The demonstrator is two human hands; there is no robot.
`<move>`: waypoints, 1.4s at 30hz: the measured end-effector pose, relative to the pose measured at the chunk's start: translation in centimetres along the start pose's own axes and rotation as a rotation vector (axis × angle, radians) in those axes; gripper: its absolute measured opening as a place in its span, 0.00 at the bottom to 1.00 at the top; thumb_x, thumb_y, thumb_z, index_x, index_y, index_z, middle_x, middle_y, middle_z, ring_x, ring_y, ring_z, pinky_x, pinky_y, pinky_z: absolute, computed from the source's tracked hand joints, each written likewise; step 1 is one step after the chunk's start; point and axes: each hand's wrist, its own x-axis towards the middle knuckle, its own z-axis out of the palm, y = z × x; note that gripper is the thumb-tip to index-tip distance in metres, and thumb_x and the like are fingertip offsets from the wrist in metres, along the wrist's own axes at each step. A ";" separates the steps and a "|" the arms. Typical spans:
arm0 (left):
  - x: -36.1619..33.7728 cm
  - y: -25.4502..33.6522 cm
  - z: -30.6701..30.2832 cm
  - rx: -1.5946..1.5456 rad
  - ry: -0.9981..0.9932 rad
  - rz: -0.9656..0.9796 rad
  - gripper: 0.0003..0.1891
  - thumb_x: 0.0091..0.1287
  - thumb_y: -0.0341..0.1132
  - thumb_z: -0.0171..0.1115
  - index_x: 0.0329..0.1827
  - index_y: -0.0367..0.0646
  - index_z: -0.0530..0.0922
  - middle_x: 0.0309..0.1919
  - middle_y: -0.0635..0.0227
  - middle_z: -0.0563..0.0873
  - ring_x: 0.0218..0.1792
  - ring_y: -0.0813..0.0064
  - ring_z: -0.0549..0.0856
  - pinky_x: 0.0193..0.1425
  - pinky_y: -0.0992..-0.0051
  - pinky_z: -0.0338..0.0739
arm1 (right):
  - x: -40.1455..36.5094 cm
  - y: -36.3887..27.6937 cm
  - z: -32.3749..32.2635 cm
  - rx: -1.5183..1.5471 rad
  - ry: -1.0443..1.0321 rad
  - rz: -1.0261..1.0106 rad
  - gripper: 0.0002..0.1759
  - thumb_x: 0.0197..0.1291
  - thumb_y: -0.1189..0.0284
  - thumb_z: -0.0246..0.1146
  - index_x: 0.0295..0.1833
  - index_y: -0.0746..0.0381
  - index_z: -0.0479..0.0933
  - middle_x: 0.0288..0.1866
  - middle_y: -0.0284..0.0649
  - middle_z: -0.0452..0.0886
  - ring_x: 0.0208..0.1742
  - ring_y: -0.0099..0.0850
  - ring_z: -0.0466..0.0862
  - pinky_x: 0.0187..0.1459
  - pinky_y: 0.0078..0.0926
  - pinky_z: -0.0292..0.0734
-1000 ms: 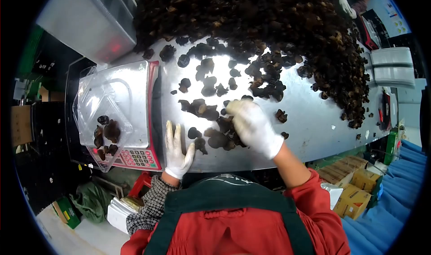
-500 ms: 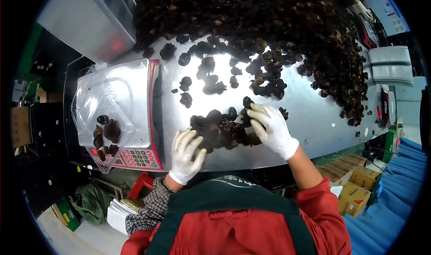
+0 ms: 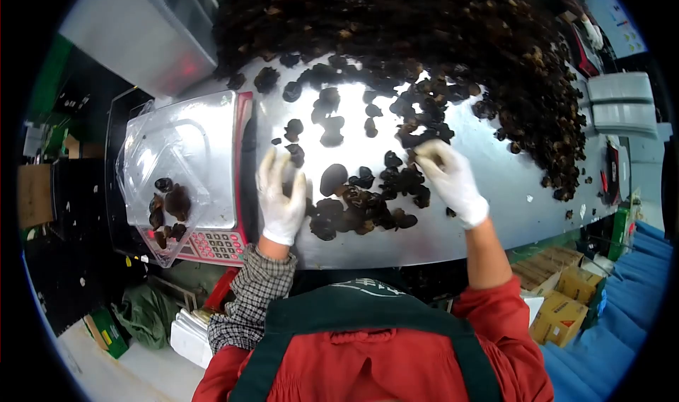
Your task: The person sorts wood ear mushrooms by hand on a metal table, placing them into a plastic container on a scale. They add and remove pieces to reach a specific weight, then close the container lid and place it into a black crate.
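Observation:
My left hand (image 3: 281, 198), in a white glove, is raised over the metal table left of a small group of dark wood ear mushrooms (image 3: 364, 211). Its fingers are apart and nothing shows in them; a single wood ear (image 3: 296, 154) lies beside the fingertips. My right hand (image 3: 453, 184), also gloved, is at the group's upper right. Thumb and forefinger are pinched together at the edge of a dark wood ear mushroom (image 3: 413, 157), partly covered by the fingertips. Further loose wood ears (image 3: 332, 130) lie in front of both hands.
A large heap of wood ears (image 3: 396, 20) covers the table's far side. On the left, a scale (image 3: 219, 161) carries a clear plastic tray (image 3: 131, 176) with several pieces. A metal bin (image 3: 141, 41) stands behind it. Another person's gloved hand (image 3: 593, 34) shows far right.
My left hand has moved up and left, away from the group. The right hand has shifted right and slightly up. Pieces in the group now lie more spread out.

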 end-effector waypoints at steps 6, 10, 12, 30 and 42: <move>4.6 -1.3 2.8 0.160 -0.180 0.011 0.27 0.65 0.43 0.60 0.64 0.38 0.72 0.68 0.45 0.66 0.69 0.48 0.64 0.73 0.58 0.58 | -16.7 3.9 -12.9 -0.575 -0.265 0.454 0.05 0.53 0.74 0.65 0.35 0.62 0.82 0.34 0.45 0.82 0.37 0.44 0.82 0.41 0.33 0.78; 2.9 2.3 1.1 -0.027 -0.470 0.134 0.22 0.64 0.40 0.64 0.58 0.38 0.77 0.58 0.50 0.77 0.62 0.53 0.74 0.68 0.61 0.66 | -17.1 6.4 -12.8 -0.454 0.064 0.233 0.11 0.53 0.76 0.64 0.44 0.64 0.80 0.41 0.48 0.81 0.43 0.48 0.80 0.46 0.36 0.76; 2.0 3.2 0.8 -0.077 -0.407 0.091 0.19 0.62 0.35 0.66 0.55 0.38 0.79 0.57 0.52 0.78 0.59 0.56 0.76 0.64 0.64 0.70 | -11.6 5.9 -10.6 -0.409 0.113 0.131 0.15 0.56 0.78 0.60 0.50 0.65 0.78 0.45 0.50 0.80 0.51 0.49 0.78 0.52 0.37 0.75; 2.2 5.9 4.7 0.167 -0.413 0.392 0.17 0.58 0.37 0.67 0.51 0.45 0.82 0.55 0.65 0.80 0.63 0.59 0.71 0.73 0.48 0.52 | -6.0 1.7 0.6 -0.387 0.136 -0.333 0.18 0.48 0.83 0.58 0.47 0.61 0.79 0.48 0.44 0.80 0.51 0.43 0.78 0.55 0.41 0.72; 5.6 9.1 7.6 -0.153 -0.452 0.257 0.10 0.62 0.24 0.56 0.44 0.40 0.82 0.37 0.65 0.85 0.38 0.66 0.82 0.48 0.66 0.77 | -9.7 3.0 -7.0 -0.334 0.351 -0.152 0.11 0.59 0.81 0.60 0.47 0.63 0.80 0.46 0.46 0.83 0.47 0.41 0.83 0.50 0.33 0.78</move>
